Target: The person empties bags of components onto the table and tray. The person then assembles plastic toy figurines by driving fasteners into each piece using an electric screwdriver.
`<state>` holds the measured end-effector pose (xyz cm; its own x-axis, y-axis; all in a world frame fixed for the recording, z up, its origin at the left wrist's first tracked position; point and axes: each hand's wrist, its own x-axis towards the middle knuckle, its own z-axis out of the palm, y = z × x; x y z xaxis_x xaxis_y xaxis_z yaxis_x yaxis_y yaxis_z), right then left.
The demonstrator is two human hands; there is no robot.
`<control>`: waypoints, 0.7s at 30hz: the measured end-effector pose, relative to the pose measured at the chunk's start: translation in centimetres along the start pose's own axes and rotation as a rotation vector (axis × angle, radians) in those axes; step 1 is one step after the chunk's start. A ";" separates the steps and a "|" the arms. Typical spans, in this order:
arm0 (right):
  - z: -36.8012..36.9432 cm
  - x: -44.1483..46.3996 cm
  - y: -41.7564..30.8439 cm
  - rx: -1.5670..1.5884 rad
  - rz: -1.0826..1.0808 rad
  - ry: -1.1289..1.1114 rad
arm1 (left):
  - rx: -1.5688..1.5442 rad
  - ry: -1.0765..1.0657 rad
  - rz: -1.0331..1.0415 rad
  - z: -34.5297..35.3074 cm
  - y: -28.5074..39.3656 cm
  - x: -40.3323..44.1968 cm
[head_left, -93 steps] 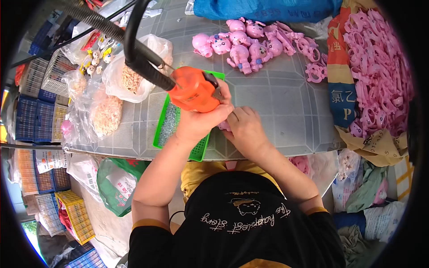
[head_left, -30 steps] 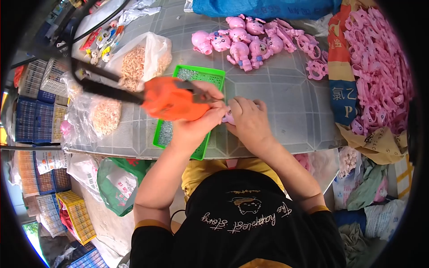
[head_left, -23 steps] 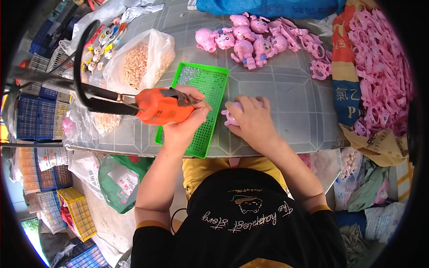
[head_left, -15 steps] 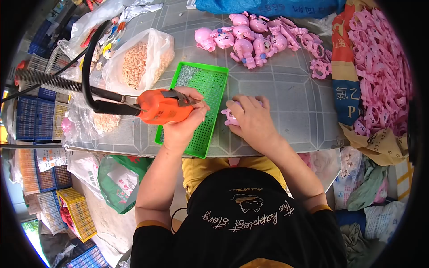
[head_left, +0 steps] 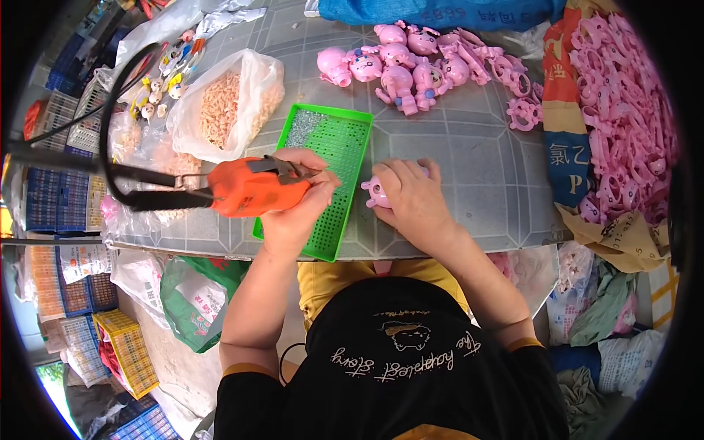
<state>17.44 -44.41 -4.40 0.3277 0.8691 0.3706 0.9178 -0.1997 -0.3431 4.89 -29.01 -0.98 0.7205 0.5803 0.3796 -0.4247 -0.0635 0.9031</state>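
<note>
My left hand (head_left: 304,198) is closed around an orange electric screwdriver (head_left: 253,187) above the left side of a green perforated tray (head_left: 345,158). A black cable loop and cord run from the tool's back end to the left. Small silvery screws (head_left: 306,126) lie in the tray's far left corner. To the right of the tray, my right hand (head_left: 414,194) is closed over a pink plastic toy part (head_left: 378,192) on the table. Most of that part is hidden under my fingers and palm.
Pink toy figures (head_left: 400,77) lie at the back of the table. A sack of pink parts (head_left: 616,117) stands at the right. At the left are a clear bag of small peach-coloured pieces (head_left: 220,110) and stacked crates (head_left: 55,198). A blue sack (head_left: 440,11) borders the far edge.
My left hand has shifted the screwdriver slightly left, and its cable loop has swung left and down. My right hand stays almost still on the pink toy part.
</note>
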 end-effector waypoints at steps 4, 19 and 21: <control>0.0 0.0 0.2 0.013 0.016 -0.009 | -0.093 -0.055 0.067 0.8 1.5 0.6; 0.4 0.0 0.5 0.050 0.012 0.007 | -0.236 -0.051 0.037 2.9 -0.6 1.4; 0.4 0.0 0.5 0.051 0.011 0.006 | -0.239 -0.070 0.041 2.9 -0.5 1.5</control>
<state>17.83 -44.39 -4.89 0.3392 0.8644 0.3712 0.9016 -0.1862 -0.3904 7.77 -30.47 -0.32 0.7329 0.5229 0.4352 -0.5655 0.1126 0.8170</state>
